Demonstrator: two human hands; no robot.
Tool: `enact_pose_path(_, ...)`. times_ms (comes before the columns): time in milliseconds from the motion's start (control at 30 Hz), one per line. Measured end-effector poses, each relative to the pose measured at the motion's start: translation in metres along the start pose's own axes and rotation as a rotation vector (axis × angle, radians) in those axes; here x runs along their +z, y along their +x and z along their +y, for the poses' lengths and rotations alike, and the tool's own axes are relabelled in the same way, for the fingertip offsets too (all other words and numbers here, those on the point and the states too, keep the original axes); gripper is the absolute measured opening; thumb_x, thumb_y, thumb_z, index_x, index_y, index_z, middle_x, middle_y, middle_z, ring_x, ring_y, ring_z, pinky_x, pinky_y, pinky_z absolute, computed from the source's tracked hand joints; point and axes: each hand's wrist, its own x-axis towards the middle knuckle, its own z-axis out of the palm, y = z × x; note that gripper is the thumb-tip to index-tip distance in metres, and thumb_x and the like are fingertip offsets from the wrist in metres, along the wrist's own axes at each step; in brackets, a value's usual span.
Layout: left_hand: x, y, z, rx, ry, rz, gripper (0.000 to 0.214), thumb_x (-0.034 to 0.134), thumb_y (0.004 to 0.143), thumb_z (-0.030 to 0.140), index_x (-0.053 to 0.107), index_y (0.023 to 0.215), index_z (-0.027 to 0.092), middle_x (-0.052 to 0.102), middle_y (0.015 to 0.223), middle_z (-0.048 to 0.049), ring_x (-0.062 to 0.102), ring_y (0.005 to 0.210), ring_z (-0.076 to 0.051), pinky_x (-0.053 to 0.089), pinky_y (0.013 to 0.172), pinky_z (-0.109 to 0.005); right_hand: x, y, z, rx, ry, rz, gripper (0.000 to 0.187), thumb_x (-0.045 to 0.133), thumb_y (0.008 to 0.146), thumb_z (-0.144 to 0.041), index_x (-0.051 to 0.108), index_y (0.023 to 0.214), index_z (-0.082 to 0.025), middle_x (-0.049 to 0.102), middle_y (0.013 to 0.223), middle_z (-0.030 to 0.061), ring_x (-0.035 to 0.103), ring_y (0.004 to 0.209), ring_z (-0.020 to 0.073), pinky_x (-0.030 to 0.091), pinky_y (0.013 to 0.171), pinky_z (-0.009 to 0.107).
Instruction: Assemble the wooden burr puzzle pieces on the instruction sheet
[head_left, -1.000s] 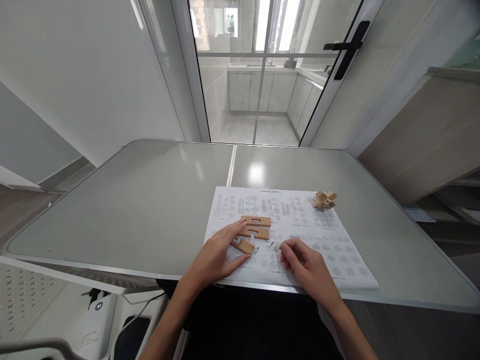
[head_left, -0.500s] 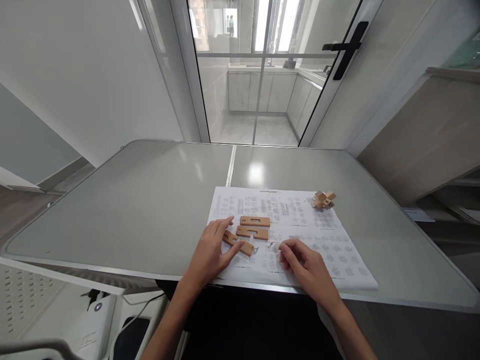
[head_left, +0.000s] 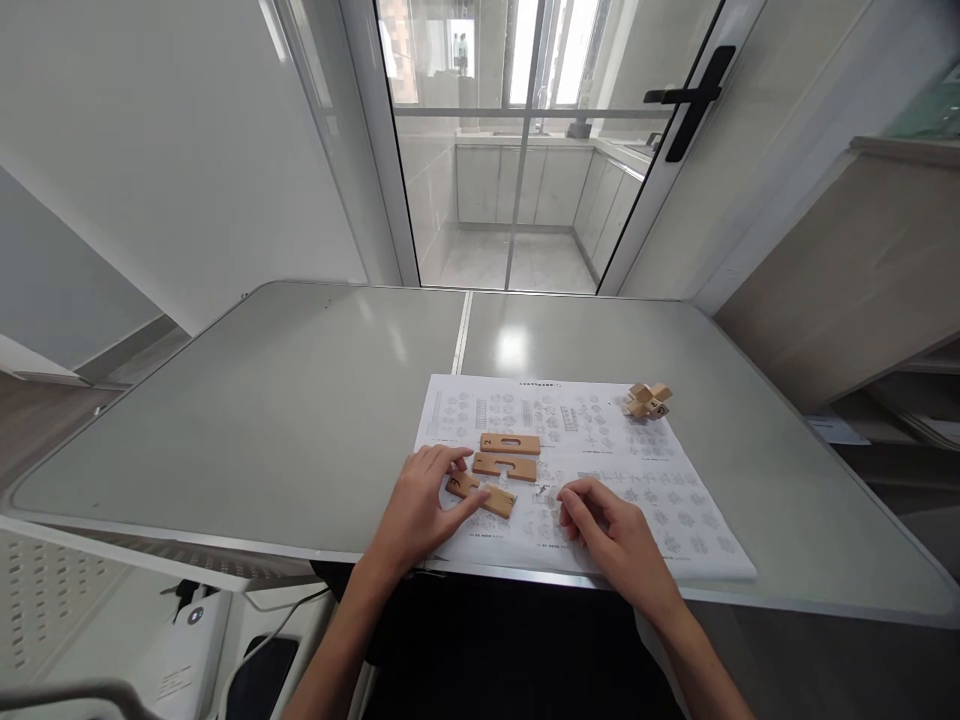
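Note:
A notched wooden puzzle piece (head_left: 496,500), whose mark looks like a 3, lies slanted over the printed sheet (head_left: 555,550). My left hand (head_left: 420,505) has its thumb on this piece and its fingers by the far left end, gripping it lightly. Just beyond it lies the notched piece marked 1 (head_left: 487,464). Farther back is a flat piece marked 2 (head_left: 491,443) with a long slot through it. My right hand (head_left: 607,530) rests on the sheet with fingers curled closed; nothing shows in them.
An assembled wooden burr puzzle (head_left: 647,401) stands at the sheet's back right corner. The grey table (head_left: 225,420) runs up to a glass door (head_left: 495,180) with a black handle. Below left, a white shelf (head_left: 112,610) holds a white box and a cable.
The slanted puzzle piece has shifted slightly right and toward me under my left hand, whose fingers have drawn in. My right hand stays where it was.

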Motion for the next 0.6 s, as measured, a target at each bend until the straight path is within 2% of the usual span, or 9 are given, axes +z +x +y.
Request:
enact_pose_path(133,-0.001,-0.0005,0.0017,0.059,-0.039,-0.076,0.055,0.09,0.082,0.043,0.065,0.128,0.026,0.072,0.125,-0.009,0.066,0.115,-0.031,0.054,0.102,-0.047,0.0,0.0007,-0.0003,-0.015,-0.005,0.004,0.046,0.053,0.105,-0.064,0.067,0.088,-0.023,0.07,0.076,0.0036,0.064,0.067,0.0199,0.052,0.066,0.032)
enact_pose_path(367,0.0013,-0.0004,-0.0039,0.046,-0.072,-0.08,0.044,0.088,0.085,0.045,0.067,0.118,0.025,0.073,0.103,-0.0049,0.069,0.098,-0.027,0.055,0.094,-0.045,-0.0001,0.0,0.0002,-0.016,-0.015,0.007,0.048,0.052,0.105,-0.066,0.067,0.088,-0.024,0.069,0.076,0.0043,0.063,0.067,0.0208,0.053,0.066,0.032)
enact_pose_path(600,0.002,-0.0008,-0.0076,0.035,-0.127,-0.1,0.037,0.086,0.087,0.047,0.067,0.11,0.025,0.074,0.104,-0.0035,0.069,0.098,-0.026,0.055,0.094,-0.043,-0.0006,0.0012,-0.0009,-0.007,-0.008,0.004,0.047,0.053,0.105,-0.065,0.066,0.088,-0.024,0.069,0.077,0.0035,0.063,0.067,0.0207,0.052,0.067,0.032)
